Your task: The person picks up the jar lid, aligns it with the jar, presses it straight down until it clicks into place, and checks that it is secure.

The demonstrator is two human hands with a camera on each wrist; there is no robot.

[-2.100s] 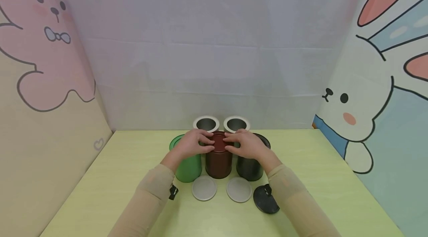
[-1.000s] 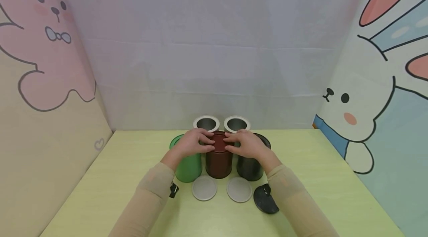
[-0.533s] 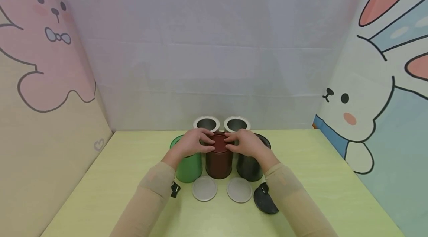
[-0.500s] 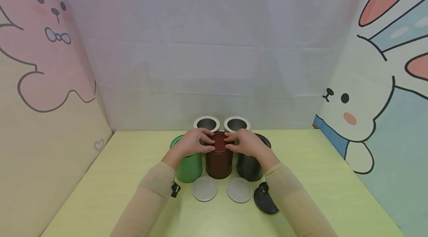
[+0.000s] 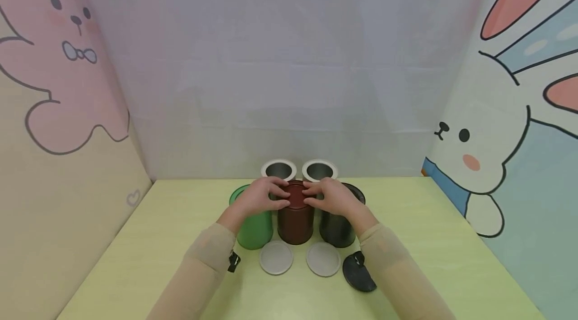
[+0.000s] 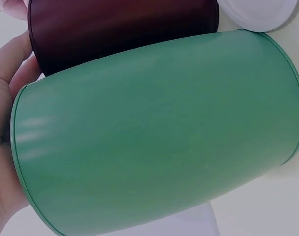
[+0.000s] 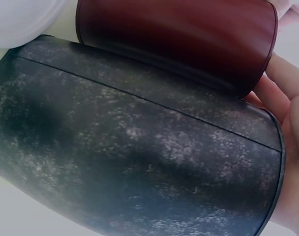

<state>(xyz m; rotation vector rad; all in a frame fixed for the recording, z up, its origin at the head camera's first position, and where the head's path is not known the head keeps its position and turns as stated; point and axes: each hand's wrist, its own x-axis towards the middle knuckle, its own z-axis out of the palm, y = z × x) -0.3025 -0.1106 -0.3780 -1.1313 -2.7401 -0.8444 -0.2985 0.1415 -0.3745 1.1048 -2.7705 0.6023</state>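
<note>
A dark red lidded canister [image 5: 295, 225] stands upright in the middle of the table. My left hand [image 5: 259, 196] touches the left edge of its top, thumb in front and fingers spread behind. On the opposite edge my right hand [image 5: 331, 196] lies the same way, the two hands' fingertips apart. Under my left wrist is a green canister [image 5: 255, 230], which fills much of the left wrist view. A mottled black canister [image 7: 139, 142] stands below my right wrist. Hands and wrists hide parts of both canisters' tops.
Two open white-rimmed canisters [image 5: 318, 171] stand behind, near the back wall. Two pale round lids [image 5: 276, 258] lie in front. A black rounded piece [image 5: 358, 275] lies partly behind the right sleeve. Beside the left sleeve is a small black piece [image 5: 233, 262].
The head view has tilted very slightly, so the scene sits a little lower. Both hands and the canisters stay in place relative to each other.
</note>
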